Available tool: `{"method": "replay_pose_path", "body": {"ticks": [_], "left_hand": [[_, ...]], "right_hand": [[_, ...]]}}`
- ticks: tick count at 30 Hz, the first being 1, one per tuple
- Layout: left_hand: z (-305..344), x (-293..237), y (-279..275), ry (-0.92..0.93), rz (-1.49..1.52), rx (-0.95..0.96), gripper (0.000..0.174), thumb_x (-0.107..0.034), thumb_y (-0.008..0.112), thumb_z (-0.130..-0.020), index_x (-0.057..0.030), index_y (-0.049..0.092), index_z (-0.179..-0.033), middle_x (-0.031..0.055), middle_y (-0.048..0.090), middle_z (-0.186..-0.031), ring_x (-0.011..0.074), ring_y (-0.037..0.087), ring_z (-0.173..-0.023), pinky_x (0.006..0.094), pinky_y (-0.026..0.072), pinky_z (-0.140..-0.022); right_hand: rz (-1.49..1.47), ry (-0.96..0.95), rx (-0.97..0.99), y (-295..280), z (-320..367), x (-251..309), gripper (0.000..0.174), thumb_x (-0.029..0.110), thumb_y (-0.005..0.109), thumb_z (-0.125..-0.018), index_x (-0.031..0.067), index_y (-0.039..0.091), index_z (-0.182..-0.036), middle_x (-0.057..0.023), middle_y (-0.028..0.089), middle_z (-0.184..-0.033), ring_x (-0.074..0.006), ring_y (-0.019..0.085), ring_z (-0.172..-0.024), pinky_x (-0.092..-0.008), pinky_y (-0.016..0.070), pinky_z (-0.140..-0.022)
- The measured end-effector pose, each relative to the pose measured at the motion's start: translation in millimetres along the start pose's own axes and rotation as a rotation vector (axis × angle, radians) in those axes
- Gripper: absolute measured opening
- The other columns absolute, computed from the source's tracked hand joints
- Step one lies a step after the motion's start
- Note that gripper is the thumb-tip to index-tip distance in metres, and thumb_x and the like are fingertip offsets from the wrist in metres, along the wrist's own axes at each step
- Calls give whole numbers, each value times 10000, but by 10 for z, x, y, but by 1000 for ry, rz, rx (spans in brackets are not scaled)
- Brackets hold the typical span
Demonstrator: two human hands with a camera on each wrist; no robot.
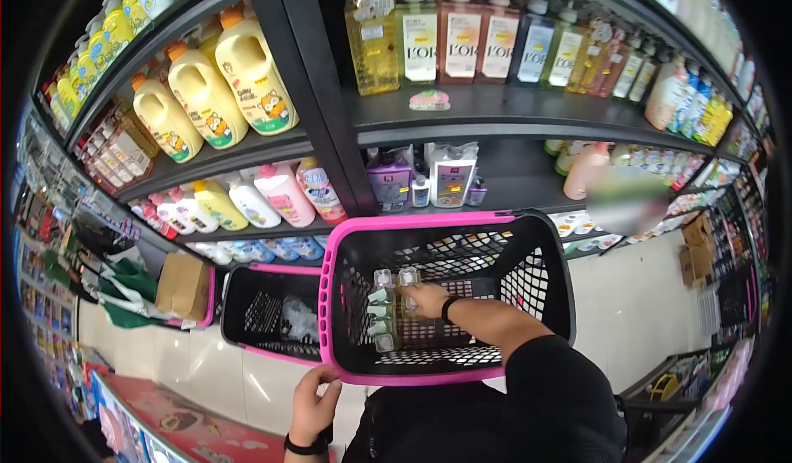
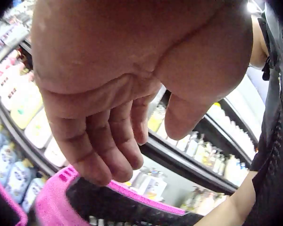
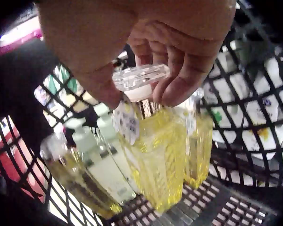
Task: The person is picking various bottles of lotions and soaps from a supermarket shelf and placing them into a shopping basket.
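Note:
Down inside a black basket with a pink rim (image 1: 326, 298), my right hand (image 1: 429, 300) grips a yellow pump bottle (image 3: 153, 150) by its neck, just under the clear pump head (image 3: 140, 76). That bottle stands nearly upright over the basket's mesh floor. Beside it are another yellow bottle (image 3: 199, 150), a darker amber one (image 3: 82, 181) and pale green pump bottles (image 3: 113, 162), lined up toward the basket's left side. My left hand (image 1: 313, 405) hangs loosely curled by the basket's near left corner and holds nothing; its palm (image 2: 141, 61) fills the left wrist view.
A smaller black basket (image 1: 268, 298) with clear plastic in it adjoins on the left, then a cardboard box (image 1: 183, 286). Ahead, a dark shelf (image 1: 495, 115) carries pump bottles (image 1: 458, 38) and large yellow jugs (image 1: 256, 75). Tiled floor (image 1: 610, 306) lies to the right.

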State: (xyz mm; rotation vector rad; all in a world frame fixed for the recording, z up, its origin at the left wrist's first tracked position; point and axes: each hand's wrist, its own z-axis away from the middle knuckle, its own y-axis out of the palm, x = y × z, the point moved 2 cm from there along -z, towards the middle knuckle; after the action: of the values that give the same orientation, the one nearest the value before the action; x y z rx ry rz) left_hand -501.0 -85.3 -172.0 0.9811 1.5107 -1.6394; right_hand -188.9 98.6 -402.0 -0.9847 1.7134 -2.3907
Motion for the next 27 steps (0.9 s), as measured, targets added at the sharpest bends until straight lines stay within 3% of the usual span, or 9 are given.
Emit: {"method": "replay_pose_path", "body": {"ticks": [6,9,12,14,18,19,20,22,27], "left_hand": [[-923,-355,-41,443,29,247,328,-72,729,-881,9,632,-1183,145,692,-1067,259,695,-983,347,550,-863],[-1203,-562,96,621,26,292,563,-95,768,-846,8,525,-1343,202,605,-1267,350,604,-1189,386,482,-1018],[-1348,-778,240,671,22,270,719,-107,775,-840,24,399,-1439,228,551,-1339,361,552,-1269,403,442,-1074],[-1438,-904,297,626,193,403,748,-88,769,-840,30,361,-1456,211,553,-1345,317,555,-1278,397,442,-1078],[-1587,-1011,367,440,499,643,732,-45,756,-842,22,364,-1456,152,555,-1349,229,549,-1280,385,447,-1078],[-1639,-1014,415,490,543,611,713,-21,746,-848,14,369,-1453,129,555,-1350,202,549,-1271,375,451,-1075],[-1662,-1027,460,455,628,610,696,-27,741,-861,14,370,-1448,131,556,-1343,215,552,-1268,384,453,-1075],[-1749,-1117,496,458,638,512,693,-41,735,-874,12,361,-1454,130,555,-1346,220,553,-1268,392,453,-1077],[-1964,-1607,576,535,678,363,673,-99,702,-928,10,329,-1477,128,545,-1377,216,565,-1257,375,464,-1064]], "right_hand": [[-13,-198,-163,-1738,662,1081,489,240,736,-750,74,628,-1197,-151,668,-1076,-356,664,-1011,-450,546,-867],[-34,-350,-339,-2520,1013,1735,511,221,801,-731,48,645,-1186,-135,676,-1035,-335,679,-955,-413,560,-815],[-113,-305,-452,-3105,1255,2178,556,250,820,-749,29,639,-1226,-164,683,-1084,-341,675,-969,-409,547,-846],[-248,-140,-441,-3441,1376,2400,551,234,833,-748,26,641,-1220,-159,690,-1086,-299,682,-971,-386,542,-855],[-334,-230,-625,-3624,1391,2393,571,240,836,-766,21,634,-1253,-130,697,-1088,-245,678,-1037,-358,519,-920],[-400,-263,-633,-3623,1366,2328,634,212,842,-774,24,588,-1325,-121,679,-1158,-232,650,-1106,-357,495,-976],[-609,-273,-587,-3566,1325,2227,839,142,857,-766,47,420,-1477,-125,563,-1364,-221,559,-1251,-381,440,-1081],[-690,-390,-680,-3551,1247,2024,939,142,861,-773,75,323,-1540,-155,503,-1393,-250,527,-1276,-405,441,-1070],[-888,-384,-404,-3257,923,1474,928,121,826,-827,13,258,-1553,-148,502,-1422,-223,543,-1267,-404,451,-1076]]}}
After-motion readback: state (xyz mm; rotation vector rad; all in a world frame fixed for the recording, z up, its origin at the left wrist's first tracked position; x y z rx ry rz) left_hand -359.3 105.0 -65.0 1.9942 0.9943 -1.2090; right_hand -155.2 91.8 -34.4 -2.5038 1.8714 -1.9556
